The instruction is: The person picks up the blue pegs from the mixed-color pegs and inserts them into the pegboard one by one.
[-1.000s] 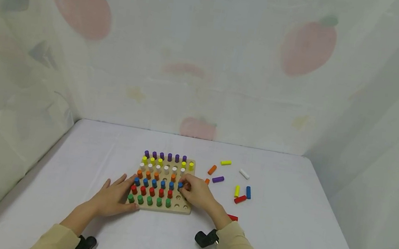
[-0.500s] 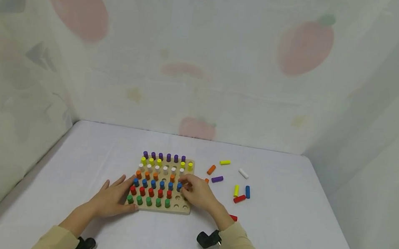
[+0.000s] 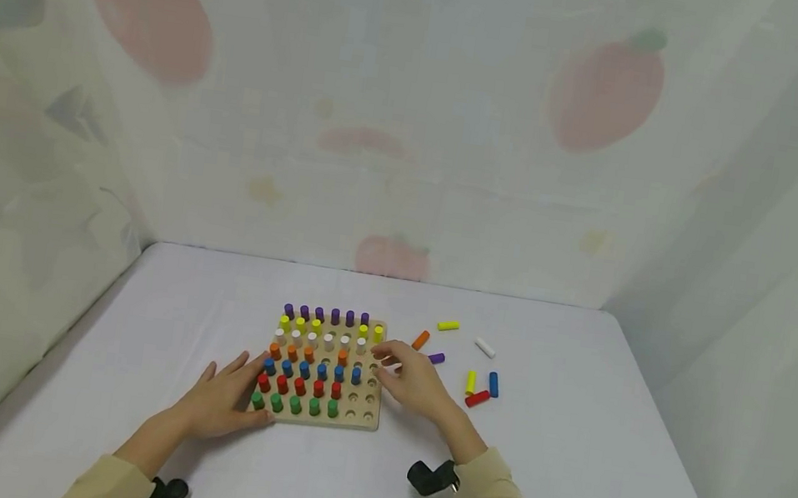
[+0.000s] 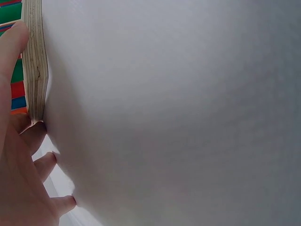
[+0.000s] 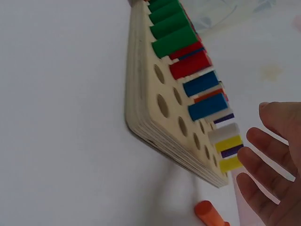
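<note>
A square wooden pegboard [image 3: 356,417] lies on the white table [image 3: 566,473], with rows of purple, yellow, white, orange, blue, red and green pegs standing in it; several holes near its right edge are bare. My left hand [image 3: 223,403] rests flat on the table, fingers against the board's left edge [image 4: 36,70]. My right hand [image 3: 412,377] hovers open just right of the board, fingers spread, holding nothing. In the right wrist view the board [image 5: 146,117] appears edge-on, with the fingers [image 5: 270,150] apart from it and an orange peg [image 5: 209,214] below.
Loose pegs lie right of the board: orange [image 3: 421,339], yellow [image 3: 448,325], white [image 3: 485,348], purple [image 3: 437,358], yellow [image 3: 470,382], blue [image 3: 494,384] and red [image 3: 478,398]. A fruit-printed curtain [image 3: 416,117] encloses the table on three sides.
My right hand let go of the blue peg standing in the board's blue row and drew back to the right, opening its fingers. The left hand stayed put.
</note>
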### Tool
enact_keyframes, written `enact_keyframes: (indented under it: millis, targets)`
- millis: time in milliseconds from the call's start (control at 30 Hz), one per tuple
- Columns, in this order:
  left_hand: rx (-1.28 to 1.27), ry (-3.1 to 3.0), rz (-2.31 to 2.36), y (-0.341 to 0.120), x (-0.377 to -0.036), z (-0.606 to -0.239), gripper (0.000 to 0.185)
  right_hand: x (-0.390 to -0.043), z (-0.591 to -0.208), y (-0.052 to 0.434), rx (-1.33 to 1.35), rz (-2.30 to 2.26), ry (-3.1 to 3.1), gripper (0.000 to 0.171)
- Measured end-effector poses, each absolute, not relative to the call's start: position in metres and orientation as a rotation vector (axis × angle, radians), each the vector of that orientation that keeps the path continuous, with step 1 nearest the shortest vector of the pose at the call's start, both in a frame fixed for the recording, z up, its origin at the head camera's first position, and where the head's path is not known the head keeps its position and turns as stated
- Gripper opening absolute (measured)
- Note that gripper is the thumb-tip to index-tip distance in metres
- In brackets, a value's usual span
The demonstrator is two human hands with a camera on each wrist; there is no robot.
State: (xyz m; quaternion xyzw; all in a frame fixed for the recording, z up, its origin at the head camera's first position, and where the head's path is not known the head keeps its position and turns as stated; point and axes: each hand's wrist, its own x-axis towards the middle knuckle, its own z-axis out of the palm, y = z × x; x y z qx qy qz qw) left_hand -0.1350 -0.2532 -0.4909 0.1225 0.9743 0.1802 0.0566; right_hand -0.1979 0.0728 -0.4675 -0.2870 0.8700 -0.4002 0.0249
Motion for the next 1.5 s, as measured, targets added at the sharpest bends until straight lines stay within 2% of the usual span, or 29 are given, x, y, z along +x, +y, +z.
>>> enact_keyframes:
  millis: [767,1500]
  targets:
    - [0.375,2.958,0.539,-0.252,-0.132,-0.490,0.101,-0.212,-0.439,0.157,-0.725,-1.408,2.928,0.033]
    - [0.351,2.945,0.533,-0.252,-0.131,-0.487,0.101,-0.215,-0.459,0.224,-0.502,-1.222,3.093,0.031]
